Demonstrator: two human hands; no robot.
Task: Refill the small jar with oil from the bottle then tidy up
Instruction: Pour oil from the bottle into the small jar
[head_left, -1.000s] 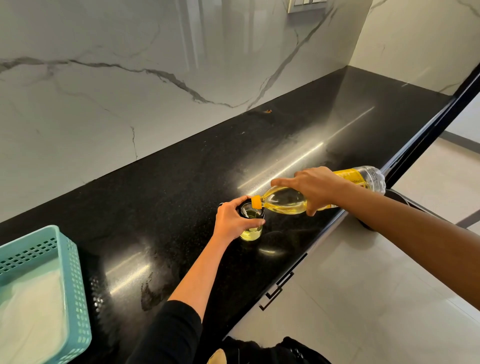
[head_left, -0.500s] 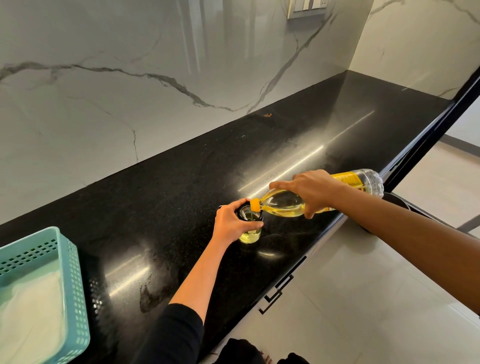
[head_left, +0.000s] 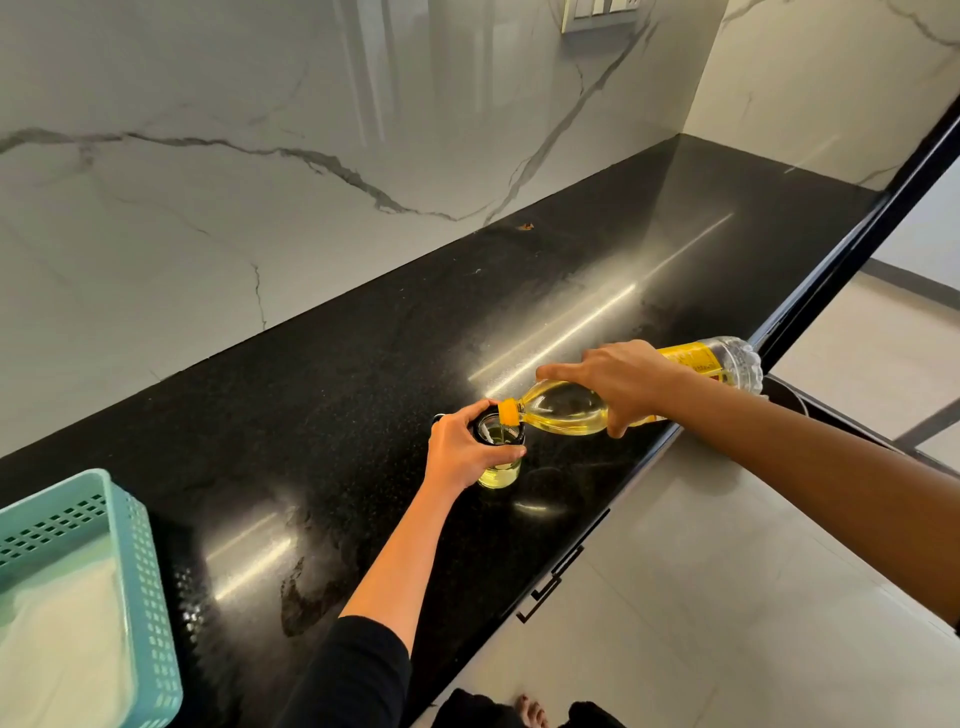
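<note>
pour step underway: right hand (head_left: 621, 382) fingers curl round the bottle (head_left: 566, 413), left hand (head_left: 460, 449) fingers wrap the small jar (head_left: 500, 457) on the counter (head_left: 363, 364). bottle lies near horizontal, long axis running from its base past the right knuckles to the yellow neck (head_left: 508, 411), over the jar mouth just above the left fingertips. next likely: tip upright before overflow.

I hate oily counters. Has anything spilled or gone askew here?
No oil shows around the jar; the bottle neck sits over its mouth. One irregular dark blotch marks the counter beside the left forearm; cause unclear.
</note>
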